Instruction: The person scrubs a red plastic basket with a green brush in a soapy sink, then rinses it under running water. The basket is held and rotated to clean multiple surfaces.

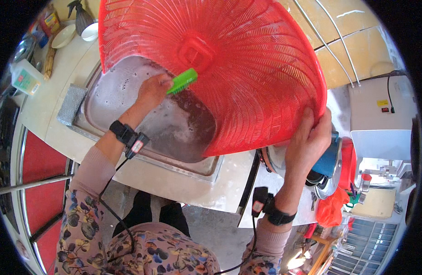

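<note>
My left hand (154, 90) is closed around a green scrub brush (183, 80), held above soapy water (145, 113) in the metal sink (94, 82). Tilted over that sink is a large red plastic strainer basket (252, 86) with slotted, ribbed walls and a square centre. The brush head lies in front of the basket's middle; whether its bristles touch the plastic I cannot tell. At the basket's right rim my right hand (309, 137) grips the edge, thumb on the inner side.
Left of the sink lie a silvery scouring cloth (71, 104), a white bottle (26, 77), a corn-cob-like bundle (50, 62), bowls (64, 36) and a dark spray bottle (81, 19). A blue pot (329, 156) and an orange-red plastic bag (331, 208) stand on the right.
</note>
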A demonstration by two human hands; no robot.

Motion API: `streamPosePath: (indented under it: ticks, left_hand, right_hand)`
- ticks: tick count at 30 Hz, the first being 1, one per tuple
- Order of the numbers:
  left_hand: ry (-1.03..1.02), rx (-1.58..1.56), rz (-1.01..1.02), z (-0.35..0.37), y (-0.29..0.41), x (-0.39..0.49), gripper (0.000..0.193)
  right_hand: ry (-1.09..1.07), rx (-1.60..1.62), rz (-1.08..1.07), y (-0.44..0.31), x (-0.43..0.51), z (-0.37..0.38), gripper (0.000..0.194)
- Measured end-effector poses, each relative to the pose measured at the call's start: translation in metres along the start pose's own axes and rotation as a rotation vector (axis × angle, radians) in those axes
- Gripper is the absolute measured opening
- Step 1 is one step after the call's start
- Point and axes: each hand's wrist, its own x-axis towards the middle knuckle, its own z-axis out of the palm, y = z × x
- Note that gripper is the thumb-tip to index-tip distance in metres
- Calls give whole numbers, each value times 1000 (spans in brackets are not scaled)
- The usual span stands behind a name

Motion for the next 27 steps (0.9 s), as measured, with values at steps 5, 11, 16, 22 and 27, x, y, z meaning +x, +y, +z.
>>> streamPosePath:
  ticks: [5, 11, 16, 22, 27]
  left_hand:
    - [57, -219, -101, 2, 10, 40, 31]
    - [72, -326, -110, -5, 42, 43, 30]
    - [95, -634, -228, -26, 80, 51, 29]
    - [56, -649, -29, -20, 113, 78, 27]
    - [-74, -382, 39, 5, 68, 64, 25]
  right_hand:
    - [24, 38, 50, -9, -41, -26, 20]
    - [68, 265, 117, -3, -64, -34, 27]
    - [91, 509, 353, 10, -92, -39, 23]
    - [-25, 481, 514, 25, -157, -17, 28]
    - [-104, 623, 709, 32, -201, 11, 45]
